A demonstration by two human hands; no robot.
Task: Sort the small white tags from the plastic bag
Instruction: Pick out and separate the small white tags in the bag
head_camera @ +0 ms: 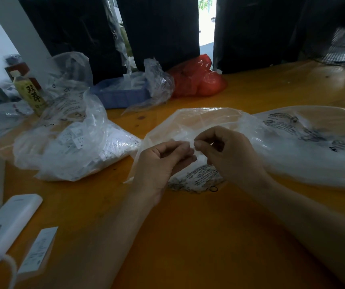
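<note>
A clear plastic bag [190, 124] with black print lies in the middle of the orange table. Both hands sit over it with fingers curled. My left hand [163, 163] and my right hand [228, 151] meet fingertip to fingertip and pinch something small and pale, blurred, between them at the bag's film. To the left lies a second clear bag [73, 142] full of small white tags. A third printed clear bag [313, 142] lies at the right, partly under my right forearm.
A blue tray [119, 94] and a red bag [196, 78] stand at the back before black boxes. A bottle [31, 92] stands far left. A white power bank [8, 226] and a white tag card [40, 249] lie front left. A black rubber band [213, 188] lies by the bag.
</note>
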